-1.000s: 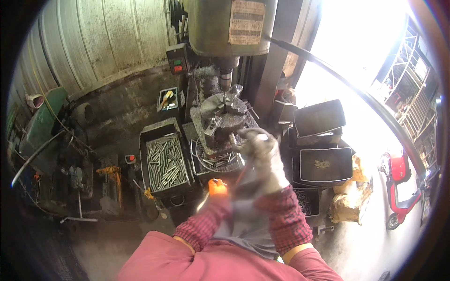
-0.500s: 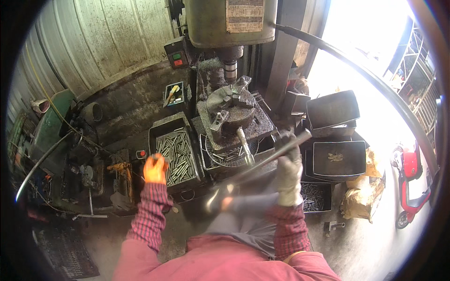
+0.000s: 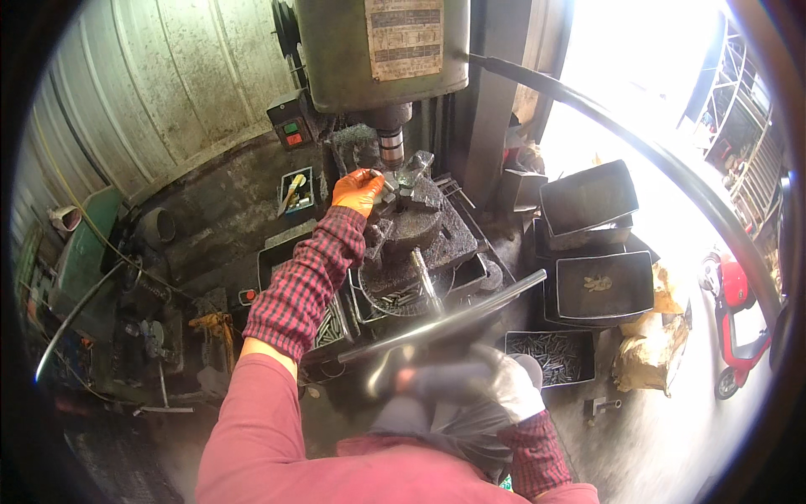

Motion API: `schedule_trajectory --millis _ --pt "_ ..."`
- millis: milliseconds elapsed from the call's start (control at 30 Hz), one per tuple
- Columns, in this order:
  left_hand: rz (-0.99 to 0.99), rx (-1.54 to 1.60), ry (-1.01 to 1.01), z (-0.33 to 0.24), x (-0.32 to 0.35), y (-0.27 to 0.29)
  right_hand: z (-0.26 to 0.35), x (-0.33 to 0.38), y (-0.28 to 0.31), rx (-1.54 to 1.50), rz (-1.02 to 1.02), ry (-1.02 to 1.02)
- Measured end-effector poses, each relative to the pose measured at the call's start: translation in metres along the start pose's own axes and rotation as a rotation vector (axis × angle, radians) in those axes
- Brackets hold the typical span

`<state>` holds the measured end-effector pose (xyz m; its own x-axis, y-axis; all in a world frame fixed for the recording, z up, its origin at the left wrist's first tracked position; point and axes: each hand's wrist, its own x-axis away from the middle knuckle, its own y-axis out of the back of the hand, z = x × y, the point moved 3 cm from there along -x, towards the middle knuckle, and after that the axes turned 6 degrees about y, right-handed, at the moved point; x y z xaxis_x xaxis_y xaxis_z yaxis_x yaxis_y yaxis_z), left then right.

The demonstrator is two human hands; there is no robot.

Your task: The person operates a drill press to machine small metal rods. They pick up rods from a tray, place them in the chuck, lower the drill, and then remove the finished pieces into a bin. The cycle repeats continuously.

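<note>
My left hand (image 3: 359, 191), in an orange glove, reaches to the round chuck (image 3: 411, 223) on the drill press table. Its fingers are pinched together beside the chuck jaws (image 3: 413, 195), just under the drill press spindle (image 3: 391, 147). What sits between the fingertips is too small to make out. My right hand (image 3: 516, 388), in a pale glove, is low by my lap and smeared by motion, its fingers not distinct. Above it, apart from the hand, a long metal bar (image 3: 453, 317) slants across the front. A shorter metal handle (image 3: 426, 281) sticks out from the table.
Behind my left sleeve a bin of metal pins (image 3: 329, 328) is partly hidden. At right stand stacked dark trays (image 3: 604, 286) and a tray of dark pins (image 3: 550, 357). A switch box (image 3: 290, 126) and a small blue tray (image 3: 296, 191) are at the back left.
My left hand has moved from above the pin bin, up and right to the chuck. My right hand has let go of the bar and dropped toward my lap; the bar sits lower.
</note>
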<state>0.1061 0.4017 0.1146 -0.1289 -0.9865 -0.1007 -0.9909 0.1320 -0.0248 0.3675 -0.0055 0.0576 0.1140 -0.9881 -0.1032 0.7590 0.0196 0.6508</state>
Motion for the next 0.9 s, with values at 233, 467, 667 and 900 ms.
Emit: schedule_trajectory --millis 233,467,667,900 --pt "0.093 -0.567 -0.053 -0.023 0.009 -0.007 0.056 -0.019 0.038 -0.339 -0.347 -0.019" --pt "0.133 -0.776 -0.032 -0.028 0.005 -0.019 0.006 -0.089 0.004 0.566 -0.315 0.338" --pt "0.113 -0.789 0.036 -0.033 0.008 -0.022 0.006 -0.089 -0.169 -0.603 0.085 -0.462" --pt "0.177 -0.727 0.002 -0.028 0.004 -0.018 0.102 -0.078 0.033 -0.052 -0.117 0.405"
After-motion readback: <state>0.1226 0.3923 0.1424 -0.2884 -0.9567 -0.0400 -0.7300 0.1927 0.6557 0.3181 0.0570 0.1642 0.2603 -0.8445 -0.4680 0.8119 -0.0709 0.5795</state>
